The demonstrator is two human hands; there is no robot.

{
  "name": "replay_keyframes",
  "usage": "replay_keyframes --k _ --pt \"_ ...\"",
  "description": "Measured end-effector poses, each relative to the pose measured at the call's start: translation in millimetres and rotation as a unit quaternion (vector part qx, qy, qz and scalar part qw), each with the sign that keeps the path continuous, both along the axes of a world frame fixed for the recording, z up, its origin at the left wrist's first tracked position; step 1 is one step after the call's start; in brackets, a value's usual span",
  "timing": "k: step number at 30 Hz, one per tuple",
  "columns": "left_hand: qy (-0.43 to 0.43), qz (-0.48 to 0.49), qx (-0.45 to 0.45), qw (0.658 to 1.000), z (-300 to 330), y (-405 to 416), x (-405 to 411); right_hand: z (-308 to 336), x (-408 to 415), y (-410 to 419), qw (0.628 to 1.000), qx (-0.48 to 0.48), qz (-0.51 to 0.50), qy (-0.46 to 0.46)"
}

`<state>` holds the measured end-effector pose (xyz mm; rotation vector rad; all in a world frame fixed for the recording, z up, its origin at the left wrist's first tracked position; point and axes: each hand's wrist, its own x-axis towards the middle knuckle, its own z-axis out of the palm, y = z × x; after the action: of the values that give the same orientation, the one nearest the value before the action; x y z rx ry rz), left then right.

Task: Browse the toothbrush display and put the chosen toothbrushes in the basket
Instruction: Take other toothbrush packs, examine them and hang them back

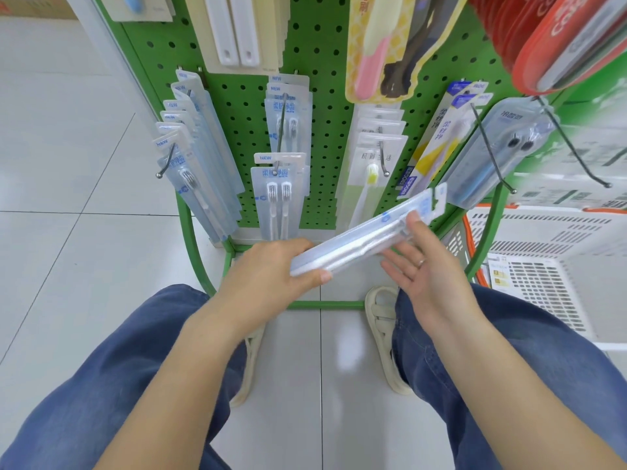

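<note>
The green pegboard display (319, 62) is carrying hanging clear packs; the white basket (543, 266) is sitting right. The toothbrush pack (366, 232) — clear, long, blue-printed — is slanting between both hands: left hand (271, 269) pinching its lower end, right hand (424, 266) touching it, fingers (395, 266) spread.

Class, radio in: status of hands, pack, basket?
Left hand grips toothbrush pack. Right hand open, fingertips on pack. Basket right; rack frame between.
</note>
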<state>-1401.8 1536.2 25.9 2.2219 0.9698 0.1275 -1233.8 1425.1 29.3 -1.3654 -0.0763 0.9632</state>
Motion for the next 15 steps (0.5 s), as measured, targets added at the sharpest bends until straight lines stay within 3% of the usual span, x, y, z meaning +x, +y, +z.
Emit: replay_keyframes --k 3,8,15 --pt "0.014 0.018 -0.042 0.999 1 18 -12 1 8 -3 0.998 0.005 -0.059 0.017" --pt "-0.045 0.041 -0.098 0.993 0 19 -13 -4 11 -5 0.996 -0.005 -0.078 0.053" --pt "-0.045 0.053 -0.049 0.996 -4 19 -9 -8 11 -4 0.993 -0.029 -0.071 0.09"
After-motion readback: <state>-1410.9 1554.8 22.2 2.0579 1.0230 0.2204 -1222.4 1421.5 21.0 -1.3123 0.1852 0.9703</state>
